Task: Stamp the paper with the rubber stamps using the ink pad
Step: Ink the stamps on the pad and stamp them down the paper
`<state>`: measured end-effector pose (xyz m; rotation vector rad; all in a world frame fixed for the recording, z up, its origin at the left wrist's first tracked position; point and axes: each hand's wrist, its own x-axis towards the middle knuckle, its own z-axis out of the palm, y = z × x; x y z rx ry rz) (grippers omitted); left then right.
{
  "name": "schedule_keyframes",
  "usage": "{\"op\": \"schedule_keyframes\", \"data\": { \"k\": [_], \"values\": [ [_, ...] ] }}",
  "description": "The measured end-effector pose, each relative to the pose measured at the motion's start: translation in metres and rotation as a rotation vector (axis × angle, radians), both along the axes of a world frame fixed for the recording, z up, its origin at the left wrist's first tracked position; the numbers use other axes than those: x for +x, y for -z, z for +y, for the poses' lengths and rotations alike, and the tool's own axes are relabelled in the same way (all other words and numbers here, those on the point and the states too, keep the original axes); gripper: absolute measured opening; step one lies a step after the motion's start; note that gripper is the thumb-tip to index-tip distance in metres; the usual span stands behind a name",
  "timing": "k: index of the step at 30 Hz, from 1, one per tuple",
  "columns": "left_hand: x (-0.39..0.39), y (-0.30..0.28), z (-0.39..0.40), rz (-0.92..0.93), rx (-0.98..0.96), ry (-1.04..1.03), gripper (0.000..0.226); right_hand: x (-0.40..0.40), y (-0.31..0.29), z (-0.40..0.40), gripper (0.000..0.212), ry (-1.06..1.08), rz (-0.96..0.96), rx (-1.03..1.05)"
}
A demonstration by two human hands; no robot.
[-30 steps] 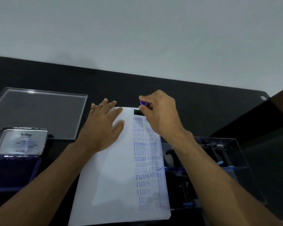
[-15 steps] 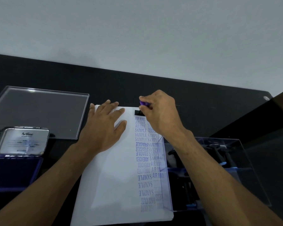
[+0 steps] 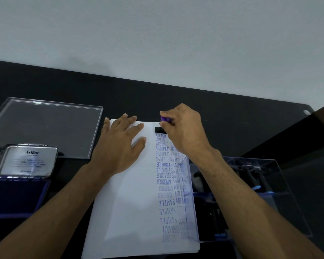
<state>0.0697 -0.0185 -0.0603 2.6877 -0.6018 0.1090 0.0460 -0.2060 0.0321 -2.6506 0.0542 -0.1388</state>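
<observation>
Clear box (image 3: 281, 184) of stamps just right of paper (image 3: 131, 202), overlapping its edge

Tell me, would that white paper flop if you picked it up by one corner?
Probably. The paper looks thin, so it would likely droop. It may slide easily too: the left hand lies flat on it while the right hand presses the stamp.

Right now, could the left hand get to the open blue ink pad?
Probably yes: the left hand lies flat on the white paper, holding nothing, and bare black tabletop separates it from the open blue ink pad.
</observation>
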Motion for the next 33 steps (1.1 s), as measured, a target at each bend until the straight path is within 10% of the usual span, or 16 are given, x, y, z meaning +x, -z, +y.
{"op": "schedule_keyframes", "data": {
  "k": [33],
  "values": [
    [0.0011, 0.0026, 0.0025, -0.005, 0.006, -0.003, 0.072, 0.0029, 0.006, -0.0011, 0.032, -0.033, -0.027, -0.062]
  ]
}}
